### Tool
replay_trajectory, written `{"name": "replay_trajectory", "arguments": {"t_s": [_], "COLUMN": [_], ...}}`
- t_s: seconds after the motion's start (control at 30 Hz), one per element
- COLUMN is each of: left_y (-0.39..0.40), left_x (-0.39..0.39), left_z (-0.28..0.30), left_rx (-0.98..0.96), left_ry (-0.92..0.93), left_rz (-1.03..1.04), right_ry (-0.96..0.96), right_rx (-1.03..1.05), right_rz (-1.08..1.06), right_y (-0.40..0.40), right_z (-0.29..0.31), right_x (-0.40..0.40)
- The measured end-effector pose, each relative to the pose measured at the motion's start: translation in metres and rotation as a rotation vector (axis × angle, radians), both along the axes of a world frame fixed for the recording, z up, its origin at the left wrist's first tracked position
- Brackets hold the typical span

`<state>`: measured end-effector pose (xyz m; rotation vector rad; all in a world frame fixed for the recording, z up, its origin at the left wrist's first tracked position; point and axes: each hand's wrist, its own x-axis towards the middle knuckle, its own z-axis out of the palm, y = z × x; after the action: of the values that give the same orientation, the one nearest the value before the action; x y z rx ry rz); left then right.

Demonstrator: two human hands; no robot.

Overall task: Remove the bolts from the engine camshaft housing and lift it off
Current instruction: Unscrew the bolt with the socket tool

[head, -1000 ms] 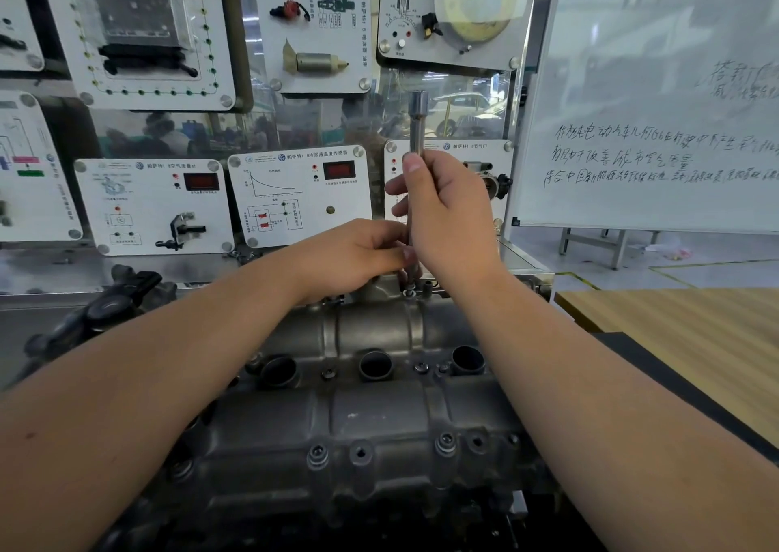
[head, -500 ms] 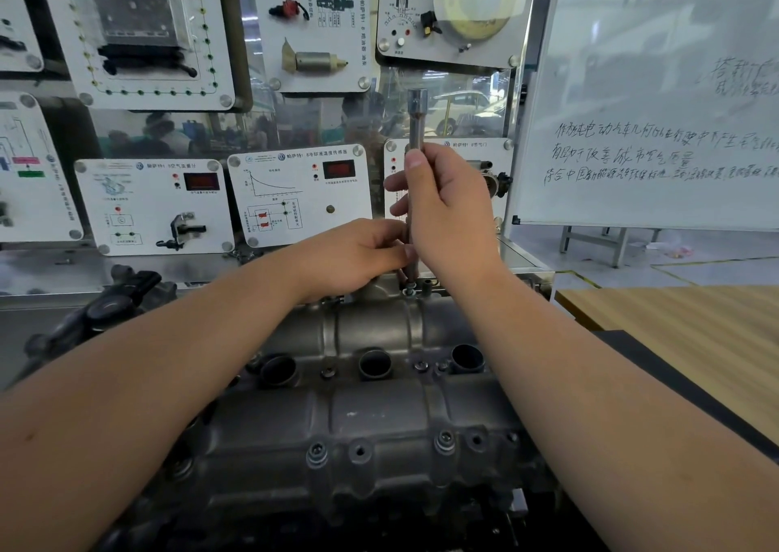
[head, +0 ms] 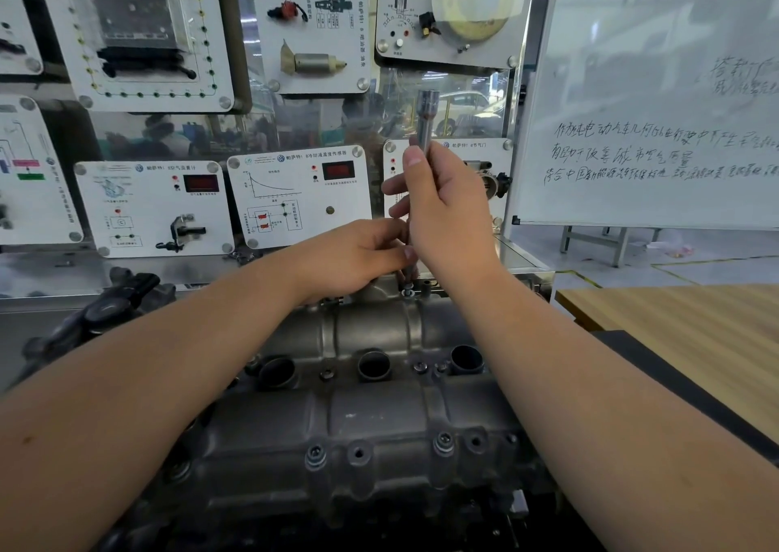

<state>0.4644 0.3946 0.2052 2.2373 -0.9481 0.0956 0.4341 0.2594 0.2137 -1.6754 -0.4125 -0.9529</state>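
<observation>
The grey cast camshaft housing (head: 371,416) lies across the middle of the view, with three round openings along its centre and bolts (head: 443,442) in its near edge. My right hand (head: 447,214) grips a long steel extension bar (head: 425,117) that stands upright over a bolt (head: 407,292) at the housing's far edge. My left hand (head: 358,256) pinches the bar's lower end just above that bolt. The bar's tip is partly hidden by my fingers.
White training panels (head: 299,193) with gauges and sensors stand right behind the engine. A whiteboard (head: 657,100) with writing is at the right, above a wooden table (head: 691,328). A black bracket part (head: 114,307) sits left of the housing.
My right hand and the bar have shifted very slightly; both hands keep the same hold on the bar over the far bolt.
</observation>
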Motion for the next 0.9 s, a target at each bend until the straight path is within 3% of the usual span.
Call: {"name": "replay_trajectory", "arguments": {"t_s": [0.57,0.9], "left_y": [0.003,0.002], "left_x": [0.003,0.007], "left_z": [-0.002,-0.005], "left_rx": [-0.056,-0.074], "left_ry": [0.024,0.059], "left_rz": [-0.02,-0.047], "right_ry": [-0.015,-0.012], "right_rx": [0.007,-0.118], "right_rz": [0.022,-0.03], "right_y": [0.001,-0.003], "right_z": [-0.002,-0.002], "right_x": [0.001,-0.003]}}
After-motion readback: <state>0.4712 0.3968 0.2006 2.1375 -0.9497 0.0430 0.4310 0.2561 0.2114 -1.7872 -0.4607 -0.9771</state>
